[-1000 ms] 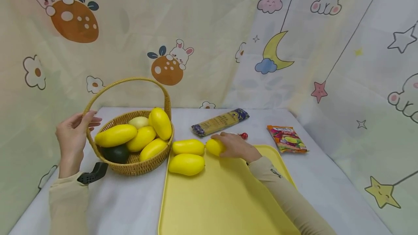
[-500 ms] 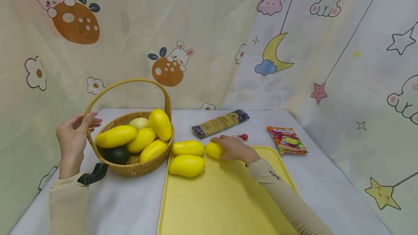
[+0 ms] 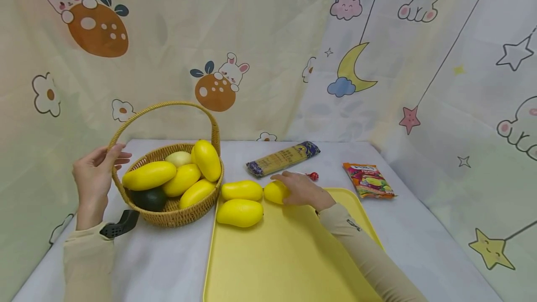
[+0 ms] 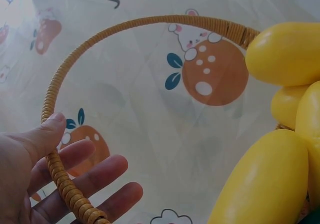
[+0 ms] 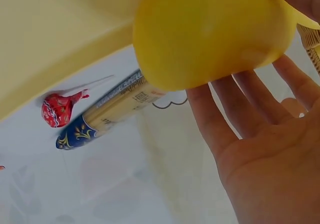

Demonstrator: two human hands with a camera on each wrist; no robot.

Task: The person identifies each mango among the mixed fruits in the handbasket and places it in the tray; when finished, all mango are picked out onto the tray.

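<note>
On the left of the head view stands a wicker basket (image 3: 178, 218) with a tall handle (image 3: 163, 105). My left hand (image 3: 93, 175) holds one side of that handle, thumb in front and fingers behind, as the left wrist view also shows. Several yellow mangoes (image 3: 149, 175), a pale yellow-green fruit (image 3: 178, 158) and a dark green fruit (image 3: 149, 198) fill the basket. My right hand (image 3: 303, 191) grips a mango (image 3: 275, 192) at the yellow tray's far edge; the right wrist view shows thumb and fingers on opposite sides of it. Two more mangoes (image 3: 240, 212) lie at the tray's far left corner.
The yellow tray (image 3: 289, 260) spans the front middle of the white table. Behind it lie a long packet with blue ends (image 3: 283, 159) and a red-wrapped lollipop (image 3: 313, 176). A colourful snack bag (image 3: 369, 181) rests at the right. Printed curtains (image 3: 268, 83) enclose the table.
My right fingers have shifted slightly on the mango and now hide more of the lollipop's stick than half a second ago. My left hand and the basket keep their places.
</note>
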